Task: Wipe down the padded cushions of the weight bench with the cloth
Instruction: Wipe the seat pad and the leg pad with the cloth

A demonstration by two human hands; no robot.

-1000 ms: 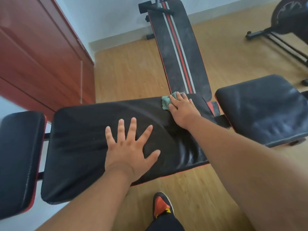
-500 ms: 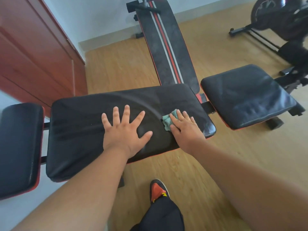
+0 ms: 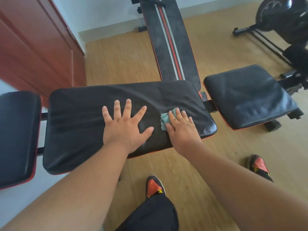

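Large black padded leather cushion (image 3: pixel 100 114) of the weight bench, with the left hand (image 3: pixel 124 129) laid flat on it, fingers spread, grip open. The right hand (image 3: pixel 180 129) presses a small crumpled teal cloth (image 3: pixel 164 120) flat against the cushion's right part, fingers straight. A smaller black square seat cushion (image 3: pixel 250 97) lies to the right, a narrow black end pad (image 3: pixel 16 135) to the left

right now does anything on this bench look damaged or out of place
Nothing is spilled or askew. The one oddity is the middle cushion: its black cover is slack and creased, with folds running across the top between the left hand and the far edge. The right hand presses the cloth flat there. No tear shows.
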